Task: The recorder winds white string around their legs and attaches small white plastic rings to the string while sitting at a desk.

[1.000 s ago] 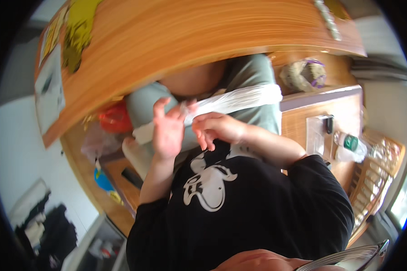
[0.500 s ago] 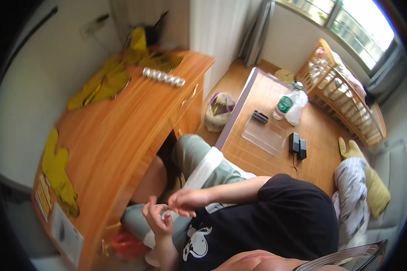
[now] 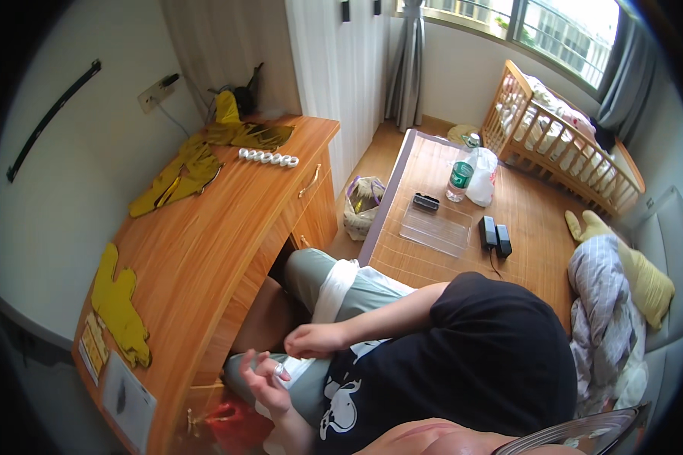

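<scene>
My left hand is raised over my lap at the desk's edge, some fingers stretched out. A small silvery-white thing sits at its thumb and fingers, too small to name. Just beyond it my right hand is closed with fingers curled, and whatever it may hold is hidden. The two hands are slightly apart. A white cloth band lies across my grey-green trousers near the knee. On the wooden desk, a row of small white ring-shaped pieces stands near the far edge.
Yellow glove-shaped pieces and crumpled dark-yellow material lie on the desk. A red bag is below it. Right of me, a low mat-covered surface holds a bottle, a clear tray and black adapters.
My view has tilted, so the room sits differently in it. The hands have drawn slightly apart; the right has curled its fingers more, and the silvery-white thing now shows at the left.
</scene>
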Available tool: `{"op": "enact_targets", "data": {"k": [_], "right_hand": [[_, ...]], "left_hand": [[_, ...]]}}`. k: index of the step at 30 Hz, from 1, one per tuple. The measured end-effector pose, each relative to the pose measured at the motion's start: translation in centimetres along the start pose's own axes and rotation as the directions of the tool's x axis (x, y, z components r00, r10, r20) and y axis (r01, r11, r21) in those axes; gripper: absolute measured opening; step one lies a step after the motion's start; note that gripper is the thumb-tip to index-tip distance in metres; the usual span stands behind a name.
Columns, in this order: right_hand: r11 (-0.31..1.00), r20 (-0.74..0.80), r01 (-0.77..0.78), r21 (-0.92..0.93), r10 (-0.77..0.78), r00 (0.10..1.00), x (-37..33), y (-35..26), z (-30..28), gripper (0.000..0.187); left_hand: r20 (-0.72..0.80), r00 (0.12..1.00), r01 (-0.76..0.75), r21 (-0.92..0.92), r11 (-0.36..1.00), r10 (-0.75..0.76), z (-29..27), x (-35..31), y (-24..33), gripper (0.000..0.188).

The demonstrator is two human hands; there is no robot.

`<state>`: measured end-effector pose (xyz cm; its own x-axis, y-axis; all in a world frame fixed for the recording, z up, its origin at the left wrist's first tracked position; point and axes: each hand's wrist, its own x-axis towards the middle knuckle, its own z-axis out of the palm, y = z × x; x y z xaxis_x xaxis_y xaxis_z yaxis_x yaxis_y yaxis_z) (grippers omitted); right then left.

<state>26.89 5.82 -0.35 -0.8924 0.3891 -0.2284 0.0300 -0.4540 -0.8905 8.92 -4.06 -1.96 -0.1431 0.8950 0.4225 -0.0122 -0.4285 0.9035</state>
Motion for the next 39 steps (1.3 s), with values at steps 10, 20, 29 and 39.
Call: {"op": "enact_targets", "data": {"k": [10,20,29,39], "right_hand": [[0.963,0.277,0.123,-0.242,-0.053,0.959,0.1,-0.6,0.7,0.022],[0.992,0.195,-0.066,0.107,0.044,0.98,-1.2,-1.6,-3.3,0.019],[0.986,0.09,0.157,-0.062,-0.151,0.984,0.4,-1.8,-5.3,0.023],[0.844,0.066,0.36,-0.398,-0.365,0.929,3.9,-2.5,-7.0,0.011]], "left_hand": [[-0.079,0.997,-0.032,-0.328,0.944,0.006,-0.6,-4.3,-0.4,0.072],[-0.206,0.977,-0.046,0.078,0.996,0.061,4.4,0.5,0.0,0.057],[-0.276,0.961,0.065,0.154,0.986,-0.02,5.8,3.1,-1.0,0.067],[-0.061,0.994,0.11,0.575,0.811,-0.091,3.8,3.2,-1.9,0.032]]}}
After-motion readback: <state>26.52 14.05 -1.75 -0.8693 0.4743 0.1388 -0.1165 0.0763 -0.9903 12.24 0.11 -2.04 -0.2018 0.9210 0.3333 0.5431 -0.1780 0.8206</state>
